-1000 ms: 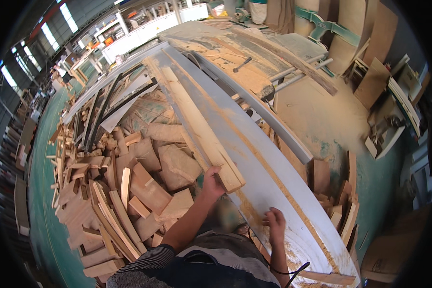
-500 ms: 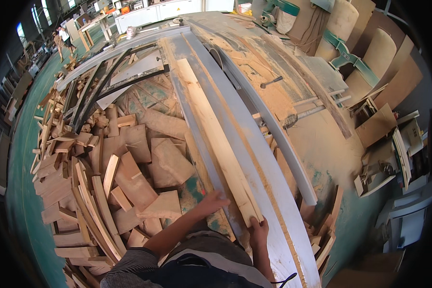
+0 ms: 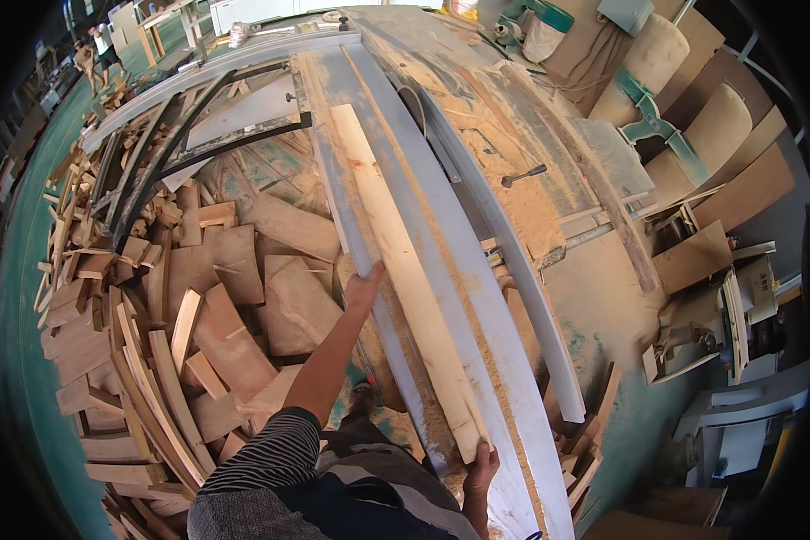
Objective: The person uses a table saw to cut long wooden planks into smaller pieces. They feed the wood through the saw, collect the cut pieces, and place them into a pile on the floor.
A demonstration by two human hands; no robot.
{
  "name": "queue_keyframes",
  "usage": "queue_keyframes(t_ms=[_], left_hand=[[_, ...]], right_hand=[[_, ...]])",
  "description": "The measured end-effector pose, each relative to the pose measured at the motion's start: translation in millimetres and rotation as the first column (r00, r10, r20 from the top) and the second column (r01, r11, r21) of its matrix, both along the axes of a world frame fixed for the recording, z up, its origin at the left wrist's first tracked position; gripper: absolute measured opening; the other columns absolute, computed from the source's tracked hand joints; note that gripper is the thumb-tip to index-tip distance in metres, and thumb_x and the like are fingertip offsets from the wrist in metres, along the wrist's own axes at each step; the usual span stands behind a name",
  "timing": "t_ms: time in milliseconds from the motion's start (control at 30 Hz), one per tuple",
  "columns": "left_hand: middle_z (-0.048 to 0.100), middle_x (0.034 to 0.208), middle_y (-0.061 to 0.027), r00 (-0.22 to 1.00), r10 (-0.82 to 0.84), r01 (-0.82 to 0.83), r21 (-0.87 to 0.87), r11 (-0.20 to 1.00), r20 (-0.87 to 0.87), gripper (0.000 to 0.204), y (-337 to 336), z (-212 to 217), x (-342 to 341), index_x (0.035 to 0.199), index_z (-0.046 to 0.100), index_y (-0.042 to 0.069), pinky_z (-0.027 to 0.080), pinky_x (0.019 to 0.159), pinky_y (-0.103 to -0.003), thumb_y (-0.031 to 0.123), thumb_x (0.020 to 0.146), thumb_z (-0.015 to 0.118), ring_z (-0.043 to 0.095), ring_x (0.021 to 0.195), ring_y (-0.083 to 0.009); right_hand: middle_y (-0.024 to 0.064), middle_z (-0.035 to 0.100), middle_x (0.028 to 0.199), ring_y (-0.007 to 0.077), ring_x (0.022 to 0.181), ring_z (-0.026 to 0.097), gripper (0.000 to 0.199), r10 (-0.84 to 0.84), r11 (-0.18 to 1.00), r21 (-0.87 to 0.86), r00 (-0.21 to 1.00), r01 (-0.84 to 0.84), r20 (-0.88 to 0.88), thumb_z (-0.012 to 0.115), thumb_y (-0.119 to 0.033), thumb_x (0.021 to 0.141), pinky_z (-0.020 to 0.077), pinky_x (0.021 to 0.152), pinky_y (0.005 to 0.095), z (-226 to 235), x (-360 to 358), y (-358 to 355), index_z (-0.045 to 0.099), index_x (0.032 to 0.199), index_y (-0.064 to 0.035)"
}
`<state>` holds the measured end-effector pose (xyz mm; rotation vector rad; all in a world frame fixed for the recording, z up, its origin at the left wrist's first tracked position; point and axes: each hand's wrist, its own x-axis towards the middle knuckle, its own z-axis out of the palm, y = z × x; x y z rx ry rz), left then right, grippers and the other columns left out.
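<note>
- Two bare hands work at centre and lower centre of the frame: the right hand has thumb and fingers curled on the near end of the pale plank; the left hand rests at the near-side edge beside the plank's middle, and whether it grips anything I cannot tell.
- That pale plank lies lengthwise on the grey metal surface, slanting from upper centre to lower centre.
- Long, straight and knotty, it looks stiff, moderately heavy and hard to damage; dry, sawn wood probably grips well, though dust could let it slide.
- Best holds seem to be the near end and the long left edge; lifted by one end alone, its length would likely make it tip.
- Right of it, a sawdust line runs along the surface; beyond that, a grey rail limits sideways swing.
- To the left, piled offcuts crowd the footing, with a dark metal frame above them.
- At upper right lie a dark-handled tool and a long rough board, well apart from the hands.
</note>
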<state>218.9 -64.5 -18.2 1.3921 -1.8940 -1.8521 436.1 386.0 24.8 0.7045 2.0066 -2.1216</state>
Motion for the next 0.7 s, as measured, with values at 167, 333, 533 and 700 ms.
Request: queue_keyframes(t_ms=[167,333,533,700], left_hand=[[0.073,0.102,-0.0256,0.998,0.019,-0.016,-0.048,0.999,0.068,0.095,-3.8,18.6,14.1,0.111,0.069,-0.012,0.053,0.089,-0.041,0.075,0.074,0.071,0.071,0.101,-0.0347],[0.072,0.102,-0.0265,0.997,0.015,-0.01,-0.067,0.998,0.079,0.097,-2.5,21.1,16.9,0.111,0.069,-0.012,0.053,0.09,-0.042,0.077,0.073,0.069,0.071,0.101,-0.0365],[0.071,0.107,-0.0241,0.992,0.008,-0.001,-0.059,0.998,0.124,0.101,3.6,13.9,17.5,0.116,0.065,-0.014,0.054,0.086,-0.041,0.076,0.071,0.074,0.07,0.101,-0.0333],[0.071,0.106,-0.0242,0.996,0.038,-0.034,-0.046,0.998,0.083,0.1,15.7,-8.0,28.3,0.116,0.065,-0.015,0.053,0.082,-0.042,0.074,0.071,0.074,0.069,0.098,-0.0323]], right_hand=[[0.0099,0.069,0.093,0.0177,0.078,0.066,0.045,0.014,1.0,0.011,0.999,-0.014,0.041,0.069,-0.034,0.094,0.0548,0.069,0.0327,4.9,-3.8,-3.7,0.064,0.114,0.006],[0.0106,0.069,0.09,0.0195,0.071,0.067,0.043,0.067,0.998,0.018,0.997,-0.068,0.043,0.068,-0.033,0.095,0.055,0.06,0.0335,12.4,-3.8,-2.3,0.064,0.113,0.006],[0.0112,0.068,0.089,0.022,0.066,0.068,0.044,0.088,0.996,-0.003,0.995,-0.088,0.049,0.068,-0.033,0.095,0.0553,0.054,0.0338,19.0,0.7,4.1,0.063,0.114,0.0062],[0.012,0.069,0.088,0.0227,0.068,0.069,0.047,0.124,0.992,-0.025,0.992,-0.124,0.024,0.068,-0.035,0.095,0.0561,0.054,0.0339,5.1,12.0,29.8,0.061,0.116,0.0061]])
